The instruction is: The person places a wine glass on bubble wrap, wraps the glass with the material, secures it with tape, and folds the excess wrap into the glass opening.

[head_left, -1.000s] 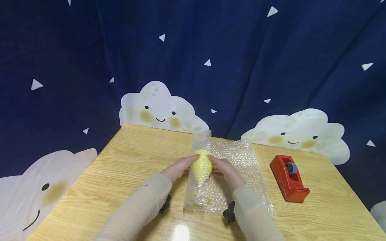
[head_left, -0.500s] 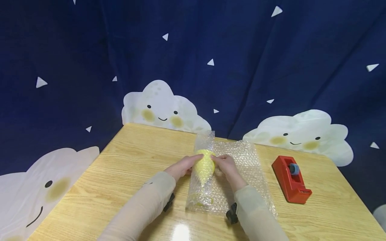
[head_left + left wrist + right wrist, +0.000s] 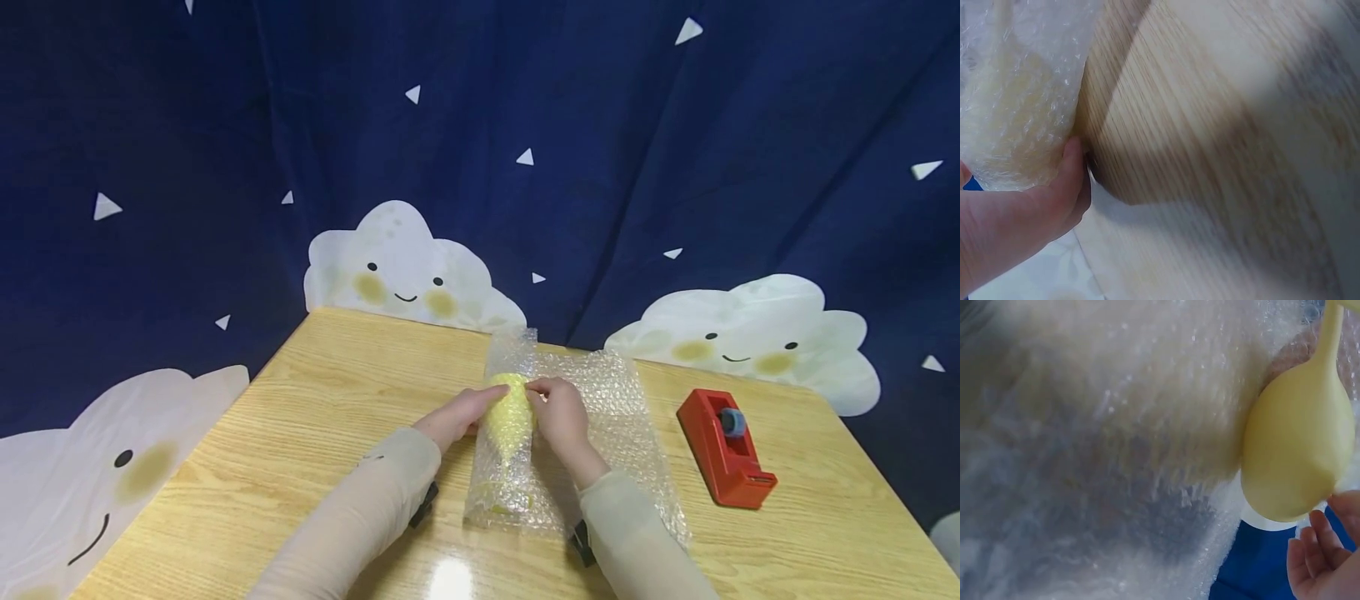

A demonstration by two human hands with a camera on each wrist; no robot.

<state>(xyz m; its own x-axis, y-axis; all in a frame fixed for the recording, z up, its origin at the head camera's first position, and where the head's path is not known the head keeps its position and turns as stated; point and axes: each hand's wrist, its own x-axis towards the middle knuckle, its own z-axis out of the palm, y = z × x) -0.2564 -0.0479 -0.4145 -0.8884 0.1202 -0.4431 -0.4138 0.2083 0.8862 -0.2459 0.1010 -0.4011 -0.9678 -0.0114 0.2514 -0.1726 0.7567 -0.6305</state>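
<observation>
A yellow wine glass (image 3: 1300, 444) lies on its side on a sheet of bubble wrap (image 3: 600, 417), its bowl away from me and its foot toward me. One flap of the wrap is folded over the glass from the left. My left hand (image 3: 461, 414) holds the wrapped bowl from the left, thumb on top; in the left wrist view the fingers of this left hand (image 3: 1041, 200) curl along the wrapped side. At the right of the rim, my right hand (image 3: 561, 414) pinches the flap's edge between thumb and fingertips. The glass's right side shows bare in the right wrist view.
A red tape dispenser (image 3: 723, 450) with a blue-grey roll of tape (image 3: 732, 422) stands on the wooden table (image 3: 360, 367), right of the wrap. Behind the table's far edge hangs a dark blue curtain (image 3: 465, 125) with clouds and triangles.
My right hand has shifted from the bowl's right side up to the flap's edge by the rim, its fingers drawn together. The flap covers more of the bowl. The left hand stays on it.
</observation>
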